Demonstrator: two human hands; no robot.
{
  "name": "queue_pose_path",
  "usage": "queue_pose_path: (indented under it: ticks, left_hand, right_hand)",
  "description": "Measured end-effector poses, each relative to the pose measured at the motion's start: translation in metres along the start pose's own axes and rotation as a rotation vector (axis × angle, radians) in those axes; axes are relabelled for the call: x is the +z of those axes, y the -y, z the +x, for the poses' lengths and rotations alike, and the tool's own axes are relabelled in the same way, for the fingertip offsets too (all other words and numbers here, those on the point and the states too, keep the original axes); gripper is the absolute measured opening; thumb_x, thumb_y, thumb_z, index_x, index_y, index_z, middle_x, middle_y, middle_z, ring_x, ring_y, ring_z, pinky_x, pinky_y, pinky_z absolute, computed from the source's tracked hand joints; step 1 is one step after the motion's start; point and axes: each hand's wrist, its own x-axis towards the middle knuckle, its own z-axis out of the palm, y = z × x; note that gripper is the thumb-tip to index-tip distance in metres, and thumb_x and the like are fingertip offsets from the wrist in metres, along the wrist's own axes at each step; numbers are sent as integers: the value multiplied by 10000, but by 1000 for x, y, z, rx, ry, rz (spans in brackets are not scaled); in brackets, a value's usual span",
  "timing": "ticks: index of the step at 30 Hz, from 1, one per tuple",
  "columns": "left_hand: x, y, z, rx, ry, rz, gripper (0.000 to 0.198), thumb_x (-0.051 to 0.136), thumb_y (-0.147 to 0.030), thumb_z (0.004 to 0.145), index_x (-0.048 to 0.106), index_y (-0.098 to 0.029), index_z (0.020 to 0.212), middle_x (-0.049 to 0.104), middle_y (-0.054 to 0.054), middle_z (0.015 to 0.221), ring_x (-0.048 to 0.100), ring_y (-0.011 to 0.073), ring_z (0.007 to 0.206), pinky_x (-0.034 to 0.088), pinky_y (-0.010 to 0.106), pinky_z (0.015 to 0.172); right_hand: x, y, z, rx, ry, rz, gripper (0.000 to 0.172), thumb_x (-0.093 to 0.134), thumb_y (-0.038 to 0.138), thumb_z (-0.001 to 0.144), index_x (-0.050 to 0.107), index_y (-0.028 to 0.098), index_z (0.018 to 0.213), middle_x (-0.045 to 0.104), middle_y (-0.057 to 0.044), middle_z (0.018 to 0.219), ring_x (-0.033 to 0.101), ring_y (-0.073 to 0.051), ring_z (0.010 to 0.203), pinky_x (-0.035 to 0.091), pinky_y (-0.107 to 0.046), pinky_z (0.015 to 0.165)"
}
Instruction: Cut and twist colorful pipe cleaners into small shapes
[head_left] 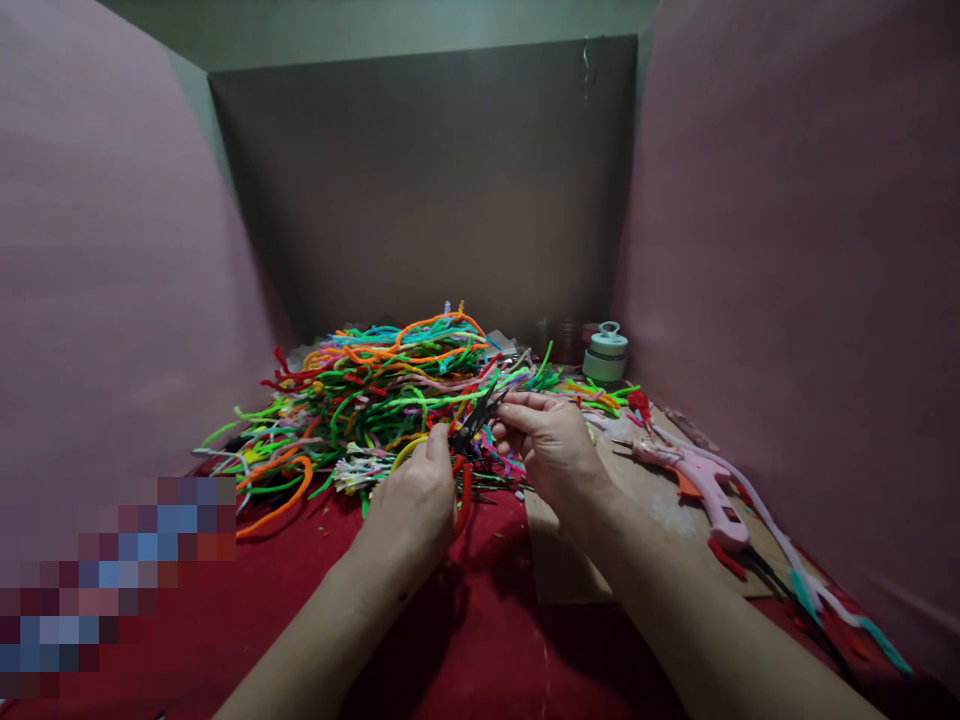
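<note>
Black-bladed metal snips with a curved red handle (471, 432), raised over the near edge of the landmark heap: a tangled, many-coloured pile of fuzzy pipe cleaners (375, 395). My left hand (420, 487) is wrapped round the handle, presumably so the blades stay free. My right hand (551, 440) curls in at the blade tips; I cannot tell whether its fingertips pinch anything. Both meet mid-air, likely to keep the fine end close in sight and off the loose strands

Snips point away from me and to the right, tips toward my right fingers; long axis slants from handle, nearest me, to tips

Right of the pile, a pale pink plastic glue gun (694, 480) lies on its side on a flat tan board (566, 565), metal nozzle toward the pile, perhaps so the board catches drips. Behind it, just right of the pile, a mint-green lidded container (604, 360). Deep red cloth (300, 620) spreads out under the pile
</note>
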Motion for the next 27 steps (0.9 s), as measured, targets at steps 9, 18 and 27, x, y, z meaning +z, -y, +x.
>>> queue_pose_path:
  ticks: [9,18,27]
  left_hand:
    - [4,4,1,26,-12,-13,464,377,-101,795,326,-46,1252,588,181,1010,561,258,1045,462,339,813]
    - [-1,3,1,18,28,58,477,354,-77,793,313,-46,1267,602,160,971,590,244,984,475,318,760]
    - [-8,1,0,39,37,180,449,273,-52,811,336,-28,1256,599,172,973,620,239,864,495,303,647]
  right_hand:
    - [0,3,-1,7,47,-25,131,659,105,554,551,115,629,561,8,486,510,-78,376,393,-161,317]
    - [0,4,-2,15,41,-33,129,652,96,568,542,113,632,540,21,477,498,-76,373,375,-164,317]
    - [-2,4,0,63,50,-17,132,654,85,559,544,118,625,547,16,477,488,-72,383,343,-162,317]
